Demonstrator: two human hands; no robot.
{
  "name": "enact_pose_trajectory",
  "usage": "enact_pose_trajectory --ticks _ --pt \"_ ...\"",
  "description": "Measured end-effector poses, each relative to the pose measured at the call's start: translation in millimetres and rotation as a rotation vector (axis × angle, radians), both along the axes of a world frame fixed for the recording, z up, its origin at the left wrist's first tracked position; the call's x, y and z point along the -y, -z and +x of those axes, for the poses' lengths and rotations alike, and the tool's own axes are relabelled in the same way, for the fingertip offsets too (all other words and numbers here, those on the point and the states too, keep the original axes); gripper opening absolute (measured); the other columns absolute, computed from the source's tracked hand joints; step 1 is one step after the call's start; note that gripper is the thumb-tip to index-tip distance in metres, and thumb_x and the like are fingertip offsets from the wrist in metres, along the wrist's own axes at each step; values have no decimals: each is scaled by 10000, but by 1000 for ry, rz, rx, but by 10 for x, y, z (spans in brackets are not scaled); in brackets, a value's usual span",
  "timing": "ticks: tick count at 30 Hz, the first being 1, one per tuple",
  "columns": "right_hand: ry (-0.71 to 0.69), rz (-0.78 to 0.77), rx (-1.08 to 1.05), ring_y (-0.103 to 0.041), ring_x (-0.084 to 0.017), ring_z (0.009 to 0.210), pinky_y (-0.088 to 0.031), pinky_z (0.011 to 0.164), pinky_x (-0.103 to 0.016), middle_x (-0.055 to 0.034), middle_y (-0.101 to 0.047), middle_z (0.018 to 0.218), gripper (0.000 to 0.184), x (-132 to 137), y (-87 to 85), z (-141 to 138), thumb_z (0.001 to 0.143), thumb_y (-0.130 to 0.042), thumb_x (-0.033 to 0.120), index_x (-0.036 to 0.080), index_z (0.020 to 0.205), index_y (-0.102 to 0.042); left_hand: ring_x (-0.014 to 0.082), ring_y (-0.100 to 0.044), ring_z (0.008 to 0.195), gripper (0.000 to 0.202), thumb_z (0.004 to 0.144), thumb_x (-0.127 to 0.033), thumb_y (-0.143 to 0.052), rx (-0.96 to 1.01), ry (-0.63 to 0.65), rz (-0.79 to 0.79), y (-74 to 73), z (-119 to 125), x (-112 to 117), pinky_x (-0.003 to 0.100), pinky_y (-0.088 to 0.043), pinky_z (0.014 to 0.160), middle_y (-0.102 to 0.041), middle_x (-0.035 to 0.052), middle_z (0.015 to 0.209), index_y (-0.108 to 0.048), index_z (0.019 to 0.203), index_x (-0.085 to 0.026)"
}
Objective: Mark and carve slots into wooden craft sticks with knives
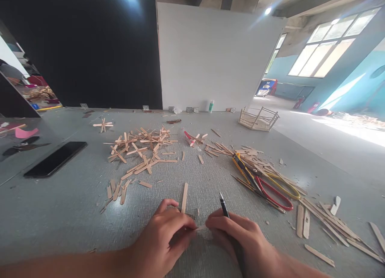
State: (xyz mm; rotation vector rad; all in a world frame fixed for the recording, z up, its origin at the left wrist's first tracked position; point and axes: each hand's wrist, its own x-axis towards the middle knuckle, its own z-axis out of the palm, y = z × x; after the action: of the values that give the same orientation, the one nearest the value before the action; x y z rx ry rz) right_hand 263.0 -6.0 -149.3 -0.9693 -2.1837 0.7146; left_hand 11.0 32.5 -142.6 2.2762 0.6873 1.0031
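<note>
both hands, fingers closed on one stick, ends hidden, pen in right

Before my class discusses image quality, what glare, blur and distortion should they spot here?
Head view: ceiling lamps flare into streaks, and the window panes look washed out; same view, pale glare spots the tabletop beside short craft-stick pieces; head view, the right hand smears along its underside; head view, the window frame slants, perhaps wide-angle distortion.

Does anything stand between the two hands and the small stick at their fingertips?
Nothing visible: the stick spans from the left hand to the right hand. The pen points forward, clear of it.
</note>
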Motion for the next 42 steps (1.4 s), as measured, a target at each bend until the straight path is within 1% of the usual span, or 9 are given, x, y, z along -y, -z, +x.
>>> enact_pose_trajectory --ticks 4,9,12,17,21,26,30,36,42 --pt "-6 13 4 -631 -137 855 -522 761 -224 -53 -660 1031 217 -10 -60 -14 1027 -481 122 224 1182 -594 142 -648 737 186 964 -46 -546 -6 0 -27 2 -1 -12 391 -416 1001 -707 -41 798 -619 934 -214" --pt "-29 0 32 -642 -143 878 -539 796 -234 -66 -652 1050 215 -20 -76 11 1041 -464 154 213 1196 -600 139 -614 705 191 926 -37 -552 -6 -23 -55 3 2 -6 356 -444 943 -652 -55 731 -573 863 -216" --pt "-37 5 24 -656 -154 942 -546 840 -245 -87 -651 1114 231 -17 -48 29 1042 -470 165 212 1233 -592 140 -614 708 199 917 -28 -537 1 -31 -47 3 11 -9 348 -452 928 -663 -53 746 -577 877 -218" --pt "-42 -10 48 -662 -165 1056 -541 907 -252 -97 -645 1230 237 -16 -32 51 1049 -458 186 231 1244 -585 155 -645 783 192 953 -50 -530 14 -22 -57 12 8 -33 343 -459 914 -707 -35 820 -613 927 -221" --pt "-29 45 81 -675 -163 1053 -537 901 -261 -94 -660 1238 237 -27 -46 49 1059 -436 186 238 1232 -589 175 -642 822 169 969 -83 -556 -5 -18 -101 14 -15 -36 318 -479 849 -698 -17 812 -632 900 -217" --pt "-21 106 103 -694 -177 1010 -541 847 -282 -97 -688 1200 212 -32 -41 40 1075 -418 242 228 1200 -588 168 -652 817 184 951 -55 -548 7 -5 -106 10 -13 -21 304 -481 826 -693 -12 826 -642 914 -209" --pt "-16 135 122 -695 -186 1043 -541 858 -300 -100 -689 1225 232 -30 -26 49 1084 -396 243 236 1220 -585 168 -635 805 179 945 -60 -545 3 -24 -101 18 2 -24 295 -485 804 -675 -9 815 -633 894 -207" --pt "-6 164 105 -708 -168 980 -548 829 -286 -88 -706 1177 212 -35 -53 33 1084 -413 229 232 1201 -591 183 -627 818 178 944 -73 -536 -21 -23 -112 20 -5 -27 309 -494 808 -679 1 806 -638 895 -210" --pt "-6 194 115 -712 -185 1000 -555 809 -296 -108 -705 1182 237 -26 -72 15 1100 -378 284 228 1205 -583 189 -655 843 205 951 -58 -526 -22 -15 -105 -12 -1 -19 343 -490 873 -706 6 843 -654 933 -217"
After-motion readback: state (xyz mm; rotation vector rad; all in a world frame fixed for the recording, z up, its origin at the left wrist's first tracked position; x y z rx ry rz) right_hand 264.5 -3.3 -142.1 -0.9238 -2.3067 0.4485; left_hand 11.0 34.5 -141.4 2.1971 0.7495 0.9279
